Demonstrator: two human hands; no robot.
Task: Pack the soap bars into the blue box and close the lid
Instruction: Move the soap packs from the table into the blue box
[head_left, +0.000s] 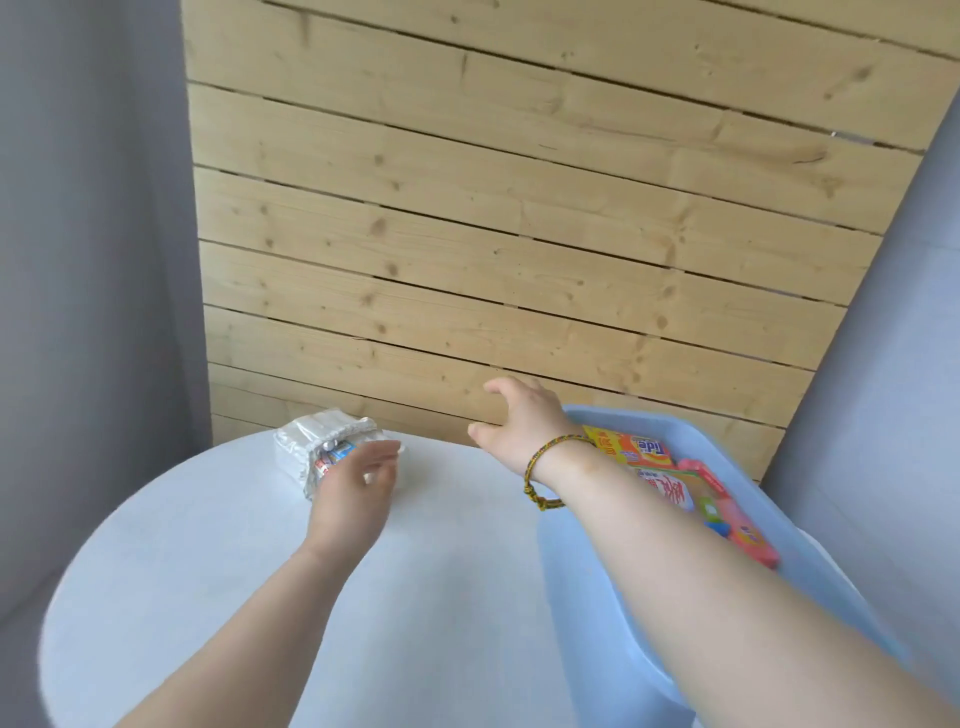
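A light blue box (576, 587) stands open at the right of the round white table (208, 571). Inside it lie an orange soap pack (631, 451), a white and red soap pack (672, 491) and a pink soap bar (737, 525). My right hand (519, 421) hovers over the box's far left corner with fingers spread, holding nothing; a braided bracelet circles its wrist. My left hand (353, 493) reaches out with relaxed fingers beside a white woven basket (317, 441) lying on its side at the table's far edge. Small packs show in the basket's mouth.
A wall of pale wooden planks (493, 234) rises right behind the table. Grey curtains hang at the left (88, 260) and right (883, 364). No lid for the box is in sight.
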